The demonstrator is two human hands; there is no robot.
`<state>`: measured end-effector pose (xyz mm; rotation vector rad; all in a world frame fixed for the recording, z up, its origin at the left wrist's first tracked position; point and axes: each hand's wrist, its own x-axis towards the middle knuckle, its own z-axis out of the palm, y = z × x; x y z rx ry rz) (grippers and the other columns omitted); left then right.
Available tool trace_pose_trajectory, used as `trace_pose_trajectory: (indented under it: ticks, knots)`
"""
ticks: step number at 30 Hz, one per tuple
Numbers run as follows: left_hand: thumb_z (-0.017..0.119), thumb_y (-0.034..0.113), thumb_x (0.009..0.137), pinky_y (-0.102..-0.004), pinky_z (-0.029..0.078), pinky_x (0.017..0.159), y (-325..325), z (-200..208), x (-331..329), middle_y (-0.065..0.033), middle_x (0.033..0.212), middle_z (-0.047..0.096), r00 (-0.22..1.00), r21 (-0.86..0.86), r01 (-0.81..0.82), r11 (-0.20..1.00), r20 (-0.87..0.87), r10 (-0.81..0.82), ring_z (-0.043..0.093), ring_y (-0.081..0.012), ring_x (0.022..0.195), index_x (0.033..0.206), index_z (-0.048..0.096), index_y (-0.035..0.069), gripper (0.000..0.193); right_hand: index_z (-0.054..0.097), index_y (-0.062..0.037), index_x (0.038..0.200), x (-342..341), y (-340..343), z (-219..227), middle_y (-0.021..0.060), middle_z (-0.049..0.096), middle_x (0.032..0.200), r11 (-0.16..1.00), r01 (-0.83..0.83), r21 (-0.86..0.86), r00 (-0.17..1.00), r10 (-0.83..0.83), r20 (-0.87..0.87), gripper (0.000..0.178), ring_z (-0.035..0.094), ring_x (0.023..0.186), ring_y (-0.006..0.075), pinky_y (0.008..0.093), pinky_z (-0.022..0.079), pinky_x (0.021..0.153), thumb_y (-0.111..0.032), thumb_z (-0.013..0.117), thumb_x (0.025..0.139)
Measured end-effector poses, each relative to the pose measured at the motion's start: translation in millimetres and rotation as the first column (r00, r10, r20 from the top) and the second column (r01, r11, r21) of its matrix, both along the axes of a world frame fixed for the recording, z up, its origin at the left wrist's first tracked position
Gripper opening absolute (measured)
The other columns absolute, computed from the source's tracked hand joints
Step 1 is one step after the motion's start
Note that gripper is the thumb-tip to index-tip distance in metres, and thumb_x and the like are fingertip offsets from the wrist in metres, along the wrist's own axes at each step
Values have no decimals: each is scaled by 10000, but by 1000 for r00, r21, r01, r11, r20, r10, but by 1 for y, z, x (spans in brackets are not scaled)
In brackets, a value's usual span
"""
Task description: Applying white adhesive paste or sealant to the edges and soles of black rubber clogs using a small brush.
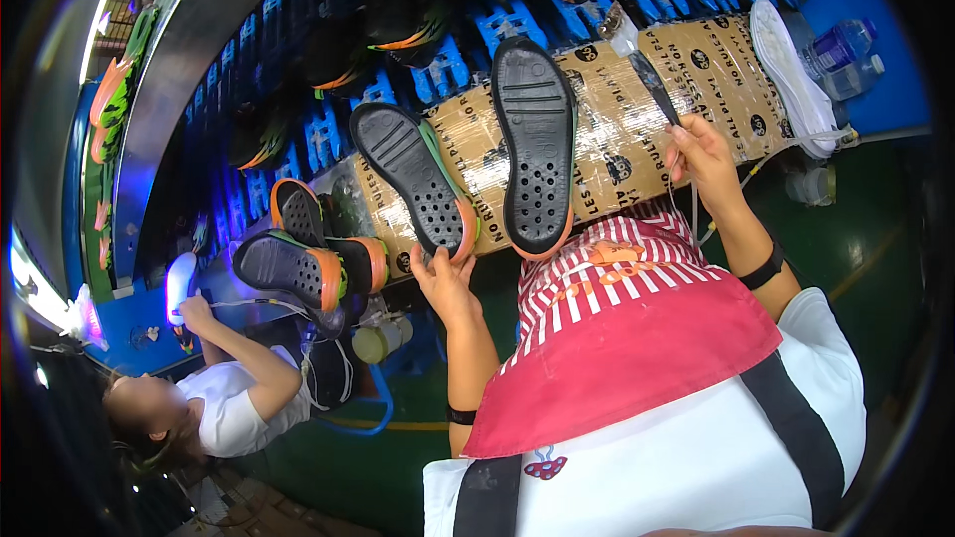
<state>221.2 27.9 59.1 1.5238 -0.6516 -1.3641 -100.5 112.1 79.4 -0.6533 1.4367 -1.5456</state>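
My left hand (448, 285) grips the heel edge of a black shoe sole (410, 179) with an orange and green sidewall. This sole lies on a cardboard-covered bench top (607, 139) wrapped in clear film. Beside it on the right rests a second black sole (534, 144), its perforated heel end toward me. In my right hand (704, 161) is a dark-handled brush (652, 80), held between thumb and fingers. Its pale, brownish tip points away from me, over the far edge of the cardboard.
More soles (288, 273) are piled at the bench's left end. White insoles (793, 75) and a plastic bottle (841, 48) stand at the right. A blue slatted conveyor (502, 25) carrying shoe parts runs behind. A co-worker (234, 388) sits at the left, handling a lit sole.
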Motion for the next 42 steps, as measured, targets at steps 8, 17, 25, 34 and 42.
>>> trace_pose_trajectory:
  ticks: [8, 17, 25, 34, 42]
  knots:
    - [488, 71, 827, -355, 456, 704, -1, -7, 5, -76, 926, 437, 993, -67, -19, 998, -114, 11, 541, -174, 779, 1275, 262, 75, 502, 510, -36, 903, 5, 2, -7, 23, 539, 619, 999, -19, 36, 1000, 19, 7, 146, 478, 450, 54, 153, 374, 423, -178, 480, 882]
    - [457, 88, 833, -397, 400, 799, -4, -13, 16, -88, 1069, 478, 964, -108, -170, 980, -223, 142, 507, -238, 946, 1248, 345, 97, 431, 491, -24, 899, 2, -3, -8, 27, 550, 604, 999, -29, -38, 1000, 30, 8, 162, 488, 435, 57, 155, 380, 414, -185, 489, 883]
    - [469, 137, 869, -417, 401, 871, 4, 2, 15, -184, 1199, 379, 966, -148, -223, 964, -167, 198, 473, -296, 1031, 1272, 273, 15, 464, 488, -26, 905, 3, -1, -7, 28, 551, 605, 999, -31, 13, 999, 31, 37, 160, 488, 430, 56, 157, 369, 408, -184, 473, 886]
    - [494, 35, 845, -208, 419, 611, 40, 45, -40, -41, 813, 547, 869, -293, 469, 833, 321, -376, 507, -76, 685, 1134, 461, -42, 301, 475, -26, 940, 15, -4, 7, 43, 547, 629, 994, -27, -101, 992, 39, 117, 177, 488, 455, 68, 164, 390, 441, -197, 458, 898]
    - [532, 181, 862, -177, 253, 414, 5, 76, -160, 47, 569, 375, 544, -220, 760, 612, -299, -784, 311, -34, 458, 1141, 471, -11, 343, 494, -12, 948, 38, 8, 41, 23, 547, 640, 987, -116, -116, 993, 113, -25, 147, 487, 478, 49, 165, 385, 459, -140, 446, 894]
